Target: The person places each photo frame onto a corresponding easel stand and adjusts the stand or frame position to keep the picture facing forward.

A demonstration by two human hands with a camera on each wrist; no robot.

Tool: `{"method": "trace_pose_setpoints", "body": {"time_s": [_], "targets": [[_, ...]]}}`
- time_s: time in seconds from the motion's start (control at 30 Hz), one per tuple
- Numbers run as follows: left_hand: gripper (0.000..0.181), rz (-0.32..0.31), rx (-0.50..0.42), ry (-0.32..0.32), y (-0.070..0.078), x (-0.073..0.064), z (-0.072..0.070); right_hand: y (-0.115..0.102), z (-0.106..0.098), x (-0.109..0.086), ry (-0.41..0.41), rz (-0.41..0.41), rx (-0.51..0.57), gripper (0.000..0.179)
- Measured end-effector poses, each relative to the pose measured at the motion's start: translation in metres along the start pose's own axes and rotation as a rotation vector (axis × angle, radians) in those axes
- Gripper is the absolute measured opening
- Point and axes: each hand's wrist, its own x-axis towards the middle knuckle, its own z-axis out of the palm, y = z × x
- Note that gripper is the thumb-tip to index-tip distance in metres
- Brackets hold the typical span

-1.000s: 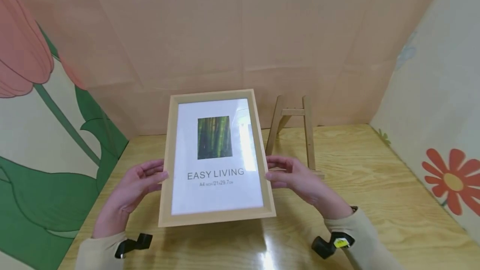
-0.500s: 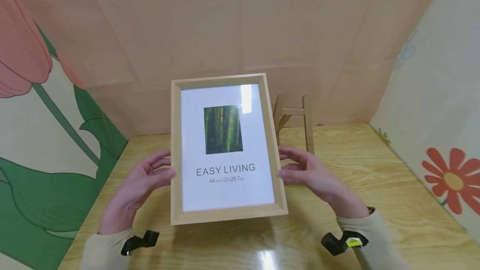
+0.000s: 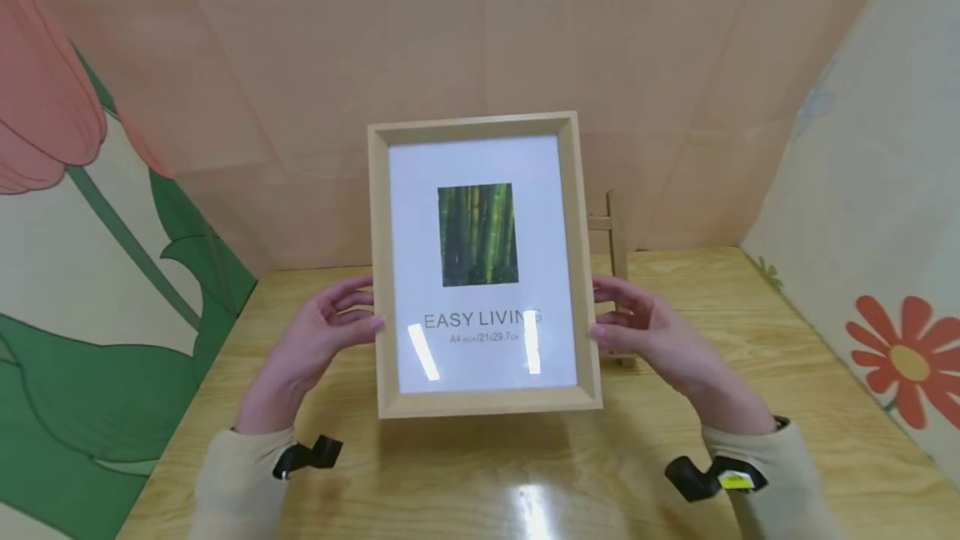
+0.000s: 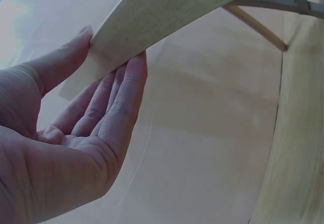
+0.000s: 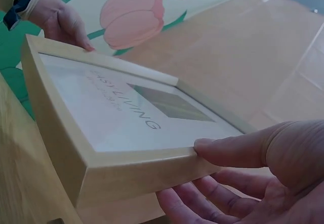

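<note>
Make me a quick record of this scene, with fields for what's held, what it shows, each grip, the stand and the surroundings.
Held item: wooden picture frame, raised above the table
Display: white insert with a bamboo picture above the words EASY LIVING
Left grip: pinches the frame's left side
Right grip: pinches its right side
Stand: wooden easel on the table, partly hidden behind the frame
Surroundings: pinkish backdrop; pink tulip on the left wall, red flower on the right
</note>
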Motion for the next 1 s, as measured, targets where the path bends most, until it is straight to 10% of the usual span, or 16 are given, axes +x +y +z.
{"method": "trace_pose_setpoints", "body": {"time_s": [1.0], "targets": [[0.055, 0.228, -0.089, 0.006, -0.012, 0.060, 0.062, 0.008, -0.050, -0.010, 0.191, -0.123, -0.064, 0.058]]}}
